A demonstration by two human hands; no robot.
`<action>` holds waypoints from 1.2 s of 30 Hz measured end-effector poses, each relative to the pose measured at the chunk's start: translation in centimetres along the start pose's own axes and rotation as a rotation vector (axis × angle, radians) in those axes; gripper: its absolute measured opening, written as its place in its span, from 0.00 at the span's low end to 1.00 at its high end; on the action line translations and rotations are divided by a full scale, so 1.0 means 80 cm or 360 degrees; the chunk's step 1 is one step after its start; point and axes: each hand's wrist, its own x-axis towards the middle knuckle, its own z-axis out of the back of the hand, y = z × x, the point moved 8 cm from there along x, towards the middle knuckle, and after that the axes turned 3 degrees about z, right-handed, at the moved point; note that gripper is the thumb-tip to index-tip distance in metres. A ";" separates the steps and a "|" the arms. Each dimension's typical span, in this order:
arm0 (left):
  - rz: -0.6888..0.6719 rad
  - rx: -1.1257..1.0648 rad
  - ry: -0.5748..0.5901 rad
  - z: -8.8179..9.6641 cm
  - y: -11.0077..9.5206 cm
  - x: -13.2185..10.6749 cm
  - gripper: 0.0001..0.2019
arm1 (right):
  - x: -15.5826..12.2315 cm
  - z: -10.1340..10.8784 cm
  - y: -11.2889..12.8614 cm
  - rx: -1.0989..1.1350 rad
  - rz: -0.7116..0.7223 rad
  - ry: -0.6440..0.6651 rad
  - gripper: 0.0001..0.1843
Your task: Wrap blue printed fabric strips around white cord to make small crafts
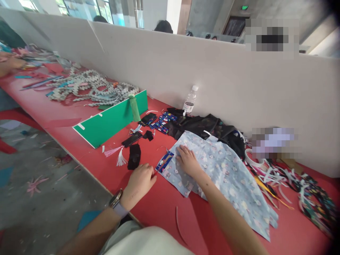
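A light blue patterned cloth (225,173) lies spread on the red table (159,202). My right hand (188,160) rests flat on its near left part, fingers stretched out. A small dark blue patterned strip (164,161) lies at the cloth's left corner. My left hand (140,182), with a watch on the wrist, sits on the table just left of that strip, its fingers curled in; what they pinch, if anything, I cannot make out.
A black fabric piece (134,156), white tassels (120,157), phones (132,139) and blue strips (160,125) lie left. A green board (111,120), a water bottle (190,101), dark cloth (207,127), ribbon scraps (305,187) and a white partition (239,81) surround them. Another person's hand (12,63) is far left.
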 end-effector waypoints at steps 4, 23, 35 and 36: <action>-0.0006 0.0006 0.0005 0.000 0.001 -0.001 0.06 | -0.002 0.001 -0.001 0.0019 0.0001 -0.0002 0.25; 0.0041 0.0055 -0.0101 0.006 -0.010 0.014 0.13 | -0.002 0.001 0.000 0.0022 0.0000 0.0004 0.25; -0.0027 0.0078 -0.0107 -0.011 -0.022 0.032 0.12 | -0.003 0.009 0.005 0.0021 -0.0005 0.0015 0.25; -0.0028 0.0075 -0.0106 -0.011 -0.022 0.032 0.12 | -0.003 0.009 0.005 0.0021 -0.0007 0.0013 0.25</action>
